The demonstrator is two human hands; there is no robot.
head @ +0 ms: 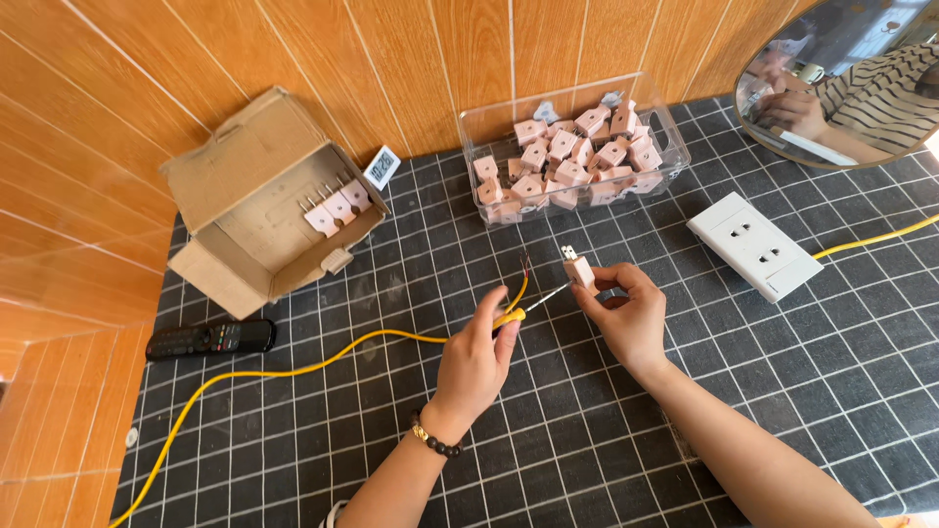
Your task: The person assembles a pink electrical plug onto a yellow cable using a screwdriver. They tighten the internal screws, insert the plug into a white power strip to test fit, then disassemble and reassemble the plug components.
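While my left hand (476, 364) grips the screwdriver (533, 303) and yellow cable (293, 370), right hand (626, 311) pinches one pink plug (579, 270); far clear bin (665, 127) remains full, wiring unfinished.

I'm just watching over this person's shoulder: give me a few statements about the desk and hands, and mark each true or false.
1. The right hand holds a small pink plug. True.
2. The left hand holds a screwdriver with a yellow handle. True.
3. The clear plastic tub holds only yellow cables. False: it is full of pink plugs.
4. The cardboard box is closed. False: it lies open, with a few plugs inside.
5. A black remote control lies left of the hands. True.
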